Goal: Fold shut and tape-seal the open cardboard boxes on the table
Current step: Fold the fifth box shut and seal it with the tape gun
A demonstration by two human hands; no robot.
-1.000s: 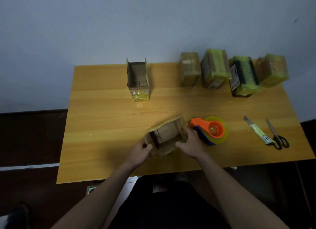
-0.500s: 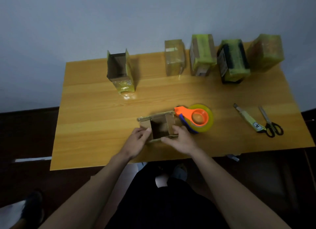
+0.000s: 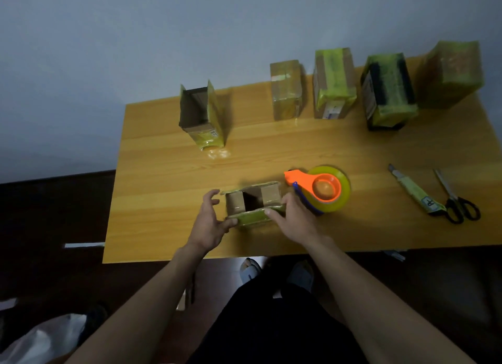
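Surface: a wooden table (image 3: 163,173) set against a plain grey wall.
Done: four taped boxes (image 3: 334,83) stand in a row at the far right; they look sealed.
In hand: the small open box (image 3: 252,203) sits at the near edge in front of you, its two inner flaps part-folded and the middle not yet closed.
Left hand (image 3: 209,222): fingers spread and slack beside the box's left end, thumb touching its near corner; it grips nothing.
Right hand (image 3: 292,217): grasps the box's right end, thumb on the near flap.
Waiting: one tall open box (image 3: 201,113) at the far left, flaps upright.
Tools: the tape dispenser (image 3: 320,191) lies just right of your box; a utility knife (image 3: 415,191) and scissors (image 3: 456,198) lie further right.
Remaining: by my judgement, fold and tape both open boxes.
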